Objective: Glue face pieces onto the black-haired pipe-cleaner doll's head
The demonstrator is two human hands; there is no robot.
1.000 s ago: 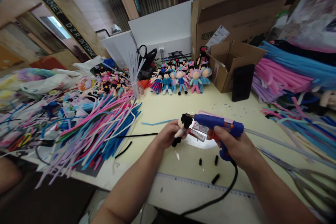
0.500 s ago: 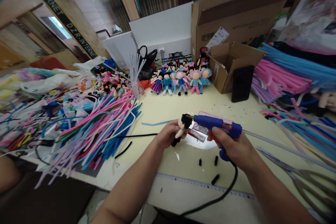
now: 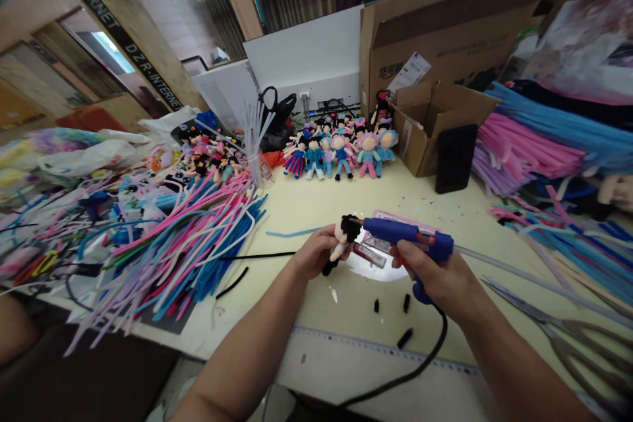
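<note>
Dark strip (image 3: 93, 13), slanted, upper left, lettered in pale capitals "INTERNET" and "DZR-INTERNET". Heap of fuzzy stems (image 3: 198, 250), pink, lilac, white and blue, spread over the left of the table (image 3: 316, 201). Clear cup (image 3: 254, 171), holding upright translucent sticks; red-and-white label on its side, print too small to read. Left hand (image 3: 319, 254), fingers pinching a small doll (image 3: 340, 247) by the body; doll held above the table in front of the person, pale, with black hair and a black lower end. Group of finished dolls (image 3: 341, 148), standing close together behind, in blue, pink and teal. Flat red-and-white packet (image 3: 370, 256), lying in a bright patch of light, lettering illegible. Glue gun (image 3: 395, 231), blue, nozzle at the doll's black hair, pale stick protruding from its rear. Short black pieces (image 3: 405, 338), three, loose on the table. Right hand (image 3: 430, 267), fingers wrapped round the glue gun's grip. Large carton (image 3: 445, 39), brown, dark Chinese characters beginning "悠可", the rest hidden by a white slip (image 3: 411, 71) whose print cannot be read. Small open box (image 3: 418, 135), brown. Black slab (image 3: 455, 158), propped against it. Scissors (image 3: 568, 330), metal, lower right.
</note>
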